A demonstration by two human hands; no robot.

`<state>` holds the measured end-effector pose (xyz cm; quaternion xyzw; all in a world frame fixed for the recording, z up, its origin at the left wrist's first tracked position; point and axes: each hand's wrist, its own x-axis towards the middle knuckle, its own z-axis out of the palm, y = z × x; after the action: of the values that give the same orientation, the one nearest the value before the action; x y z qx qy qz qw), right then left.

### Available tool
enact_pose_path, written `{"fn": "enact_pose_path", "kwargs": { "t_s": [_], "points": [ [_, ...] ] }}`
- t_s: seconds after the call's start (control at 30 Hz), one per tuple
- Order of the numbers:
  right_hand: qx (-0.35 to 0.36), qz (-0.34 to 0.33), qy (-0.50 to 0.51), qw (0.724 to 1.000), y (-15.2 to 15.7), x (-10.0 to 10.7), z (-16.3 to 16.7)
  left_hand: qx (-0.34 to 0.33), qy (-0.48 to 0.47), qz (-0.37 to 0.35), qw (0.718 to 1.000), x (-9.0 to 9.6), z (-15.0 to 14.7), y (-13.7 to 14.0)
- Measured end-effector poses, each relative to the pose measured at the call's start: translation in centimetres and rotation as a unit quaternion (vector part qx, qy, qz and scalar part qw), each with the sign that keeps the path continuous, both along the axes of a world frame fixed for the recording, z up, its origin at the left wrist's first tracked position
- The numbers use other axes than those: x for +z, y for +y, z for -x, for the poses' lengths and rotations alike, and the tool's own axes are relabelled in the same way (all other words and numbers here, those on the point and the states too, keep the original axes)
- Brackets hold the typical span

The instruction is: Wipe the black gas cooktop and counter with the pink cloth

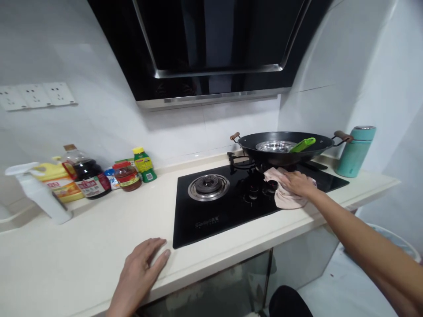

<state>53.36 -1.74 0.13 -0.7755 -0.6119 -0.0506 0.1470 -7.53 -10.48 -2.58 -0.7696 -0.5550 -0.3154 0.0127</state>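
Note:
My right hand [299, 184] presses a pale pink cloth [288, 199] onto the right part of the black glass gas stove [228, 215], just in front of the wok. Its fingers are closed over the cloth. Beside the cloth are the stove's control knobs [253, 192]. My left hand [142, 264] rests on the white countertop [109, 246] near the stove's front left corner, fingers stretched out and holding nothing. Over the right burner sits a large black wok [317, 150] with wooden handles; a shiny metal dish [274, 146] and a green-handled utensil [303, 145] lie in it.
A round left burner [209, 186] is uncovered. At left stand a white spray bottle [44, 193], a dark sauce bottle [89, 176], a red-lidded jar [127, 176] and a green bottle [144, 164]. A teal flask [356, 152] stands right of the wok. Overhead hangs a black range hood [211, 48].

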Motion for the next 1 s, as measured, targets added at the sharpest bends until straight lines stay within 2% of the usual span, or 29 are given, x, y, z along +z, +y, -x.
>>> {"fn": "enact_pose_path", "kwargs": {
  "t_s": [0.13,0.33,0.53,0.67,0.83,1.0],
  "points": [
    [0.01,0.034,0.007,0.999,0.4,0.6,1.0,0.001,-0.004,0.01,1.0,0.0,0.0,-0.1],
    [0.057,0.08,0.022,0.995,5.1,1.7,5.2,0.006,0.011,-0.001,1.0,-0.5,0.2,0.0],
    [0.158,0.111,0.004,0.981,7.7,2.4,7.8,0.0,0.03,-0.027,0.999,-1.0,0.4,0.2],
    [0.222,0.117,0.016,0.968,10.2,2.4,10.8,0.012,0.038,-0.038,0.998,-1.4,0.4,0.3],
    [0.199,0.122,0.038,0.972,14.0,2.8,13.3,0.027,0.021,-0.042,0.999,-1.5,0.4,0.3],
    [0.164,0.113,0.048,0.979,14.9,3.2,14.1,0.042,0.0,-0.041,0.998,-1.3,0.3,0.2]
  ]
}}
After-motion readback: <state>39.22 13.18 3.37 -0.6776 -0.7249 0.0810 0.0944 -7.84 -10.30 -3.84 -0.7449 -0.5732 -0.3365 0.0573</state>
